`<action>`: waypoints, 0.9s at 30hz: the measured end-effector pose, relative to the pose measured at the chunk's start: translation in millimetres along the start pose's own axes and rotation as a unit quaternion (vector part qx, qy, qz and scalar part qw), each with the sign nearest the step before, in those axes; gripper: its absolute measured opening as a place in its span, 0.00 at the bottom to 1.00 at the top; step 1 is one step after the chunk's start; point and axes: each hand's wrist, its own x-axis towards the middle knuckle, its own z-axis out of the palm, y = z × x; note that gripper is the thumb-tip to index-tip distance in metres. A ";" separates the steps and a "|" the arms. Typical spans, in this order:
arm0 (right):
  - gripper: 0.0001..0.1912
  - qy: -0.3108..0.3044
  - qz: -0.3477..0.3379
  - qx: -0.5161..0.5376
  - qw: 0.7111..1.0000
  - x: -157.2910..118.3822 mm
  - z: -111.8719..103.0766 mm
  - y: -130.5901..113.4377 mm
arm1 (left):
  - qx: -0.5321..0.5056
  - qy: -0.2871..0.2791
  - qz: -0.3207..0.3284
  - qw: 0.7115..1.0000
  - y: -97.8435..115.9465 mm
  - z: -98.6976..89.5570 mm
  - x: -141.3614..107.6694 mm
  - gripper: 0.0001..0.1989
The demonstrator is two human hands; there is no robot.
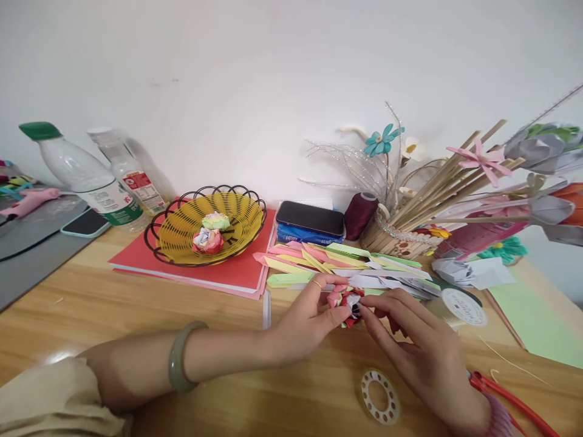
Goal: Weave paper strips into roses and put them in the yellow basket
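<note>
Between both hands, over the table's middle, is a small folded paper ball (pixel 342 297) in red, pink, green and white. My left hand (pixel 314 318) grips it from the left, thumb in front and fingers behind. My right hand (pixel 412 340) pinches at its right side with thumb and forefinger; whether a loose edge lies between those fingertips is too small to make out. Just behind the hands lies a pile of folded paper strips (pixel 314 258) in pink, yellow, green and white. A roll of clear tape (pixel 379 397) rests on the table below my right hand.
A yellow woven basket (pixel 246 212) with two paper balls stands on red paper (pixel 136 258). Bottles (pixel 98 182) are at the left. A phone (pixel 310 217), thread cone (pixel 361 213) and stick holder (pixel 387 237) stand behind; a spool (pixel 463 308) and red-handled tool (pixel 514 400) lie right.
</note>
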 end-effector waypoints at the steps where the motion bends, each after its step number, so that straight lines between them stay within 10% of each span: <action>1: 0.07 -0.002 0.005 0.006 1.000 0.4 -0.5 -0.3 | 0.002 0.001 -0.002 1.000 0.1 -0.2 -0.2 0.18; 15: 0.11 -0.107 0.165 0.147 0.969 10.2 -6.5 2.2 | -0.034 0.024 -0.054 0.998 5.2 0.8 2.1 0.21; 27: 0.07 -0.060 0.121 0.101 0.986 6.4 -3.6 1.0 | -0.035 0.044 -0.051 0.997 5.6 1.5 3.4 0.21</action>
